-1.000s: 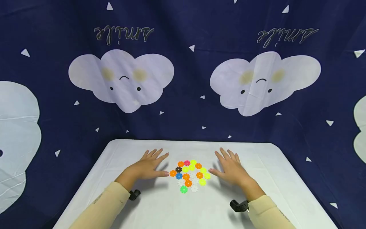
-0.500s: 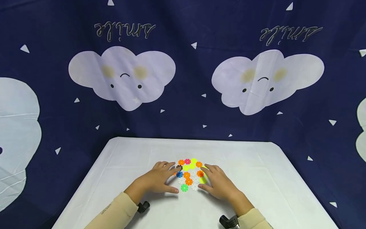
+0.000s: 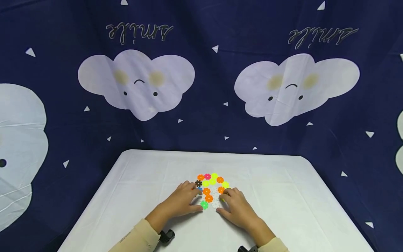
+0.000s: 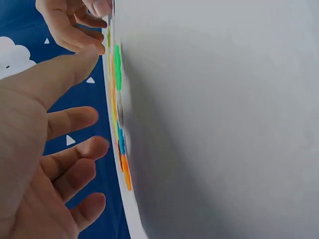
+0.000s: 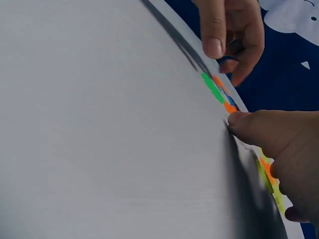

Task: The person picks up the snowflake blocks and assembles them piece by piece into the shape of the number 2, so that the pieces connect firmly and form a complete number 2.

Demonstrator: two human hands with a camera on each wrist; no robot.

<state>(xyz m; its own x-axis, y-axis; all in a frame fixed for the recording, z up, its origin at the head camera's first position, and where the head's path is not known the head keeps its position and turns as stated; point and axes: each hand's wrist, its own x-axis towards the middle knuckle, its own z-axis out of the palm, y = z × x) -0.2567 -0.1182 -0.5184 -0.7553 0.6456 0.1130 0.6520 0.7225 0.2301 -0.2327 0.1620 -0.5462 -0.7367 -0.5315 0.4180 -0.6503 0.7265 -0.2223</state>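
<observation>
Tabletop (image 3: 157, 168): white. Left hand (image 3: 183, 200): just left of the green disc (image 3: 205, 204), thumb and fingers loosely parted. Right hand (image 3: 236, 207): right of that disc, similarly parted. Notched discs (image 3: 209, 198): flat, mostly beyond it; they look light, stiff, perhaps slippery; rims suit a pinch.

Dark blue backdrop (image 3: 207, 77) in head view: the word "smile" printed twice, joined script, dark letters with pale outline, both upside down. One "smile" (image 3: 139, 32) stands above the left-hand printed cloud (image 3: 138, 66), the other "smile" (image 3: 322, 36) above the right-hand printed cloud (image 3: 291, 71). Beige left sleeve (image 3: 140, 238) has tiny dark lettering (image 3: 125, 237), too small to read.
</observation>
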